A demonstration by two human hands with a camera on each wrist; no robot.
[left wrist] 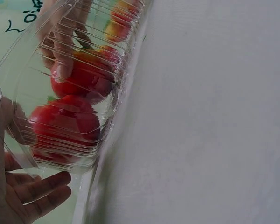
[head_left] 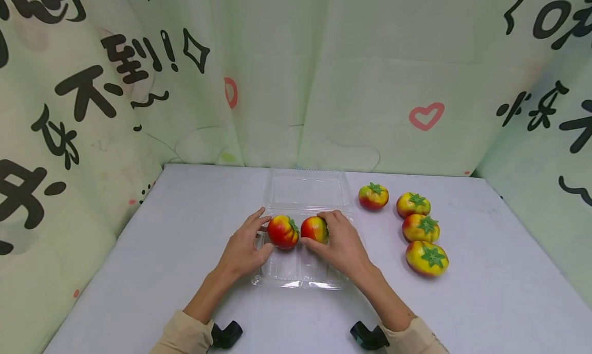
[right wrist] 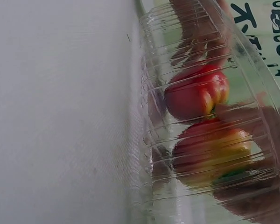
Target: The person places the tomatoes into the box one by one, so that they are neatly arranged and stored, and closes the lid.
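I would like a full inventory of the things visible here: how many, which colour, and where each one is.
Table: 1, white, beneath the hands
Curtain: pale green, printed in black and red, behind and at both sides
Container: 1, clear, mid-table
Lid: 1, clear, open on the container's far side
Tomatoes inside: 2, red and yellow, side by side
Tomatoes outside: 4, yellow and red, green tops, right of the container
Devices: 2, black, at the cuffs
Sleeves: 2, beige, bottom edge
Left hand: 1, beside the left tomato
Right hand: 1, holding the right tomato
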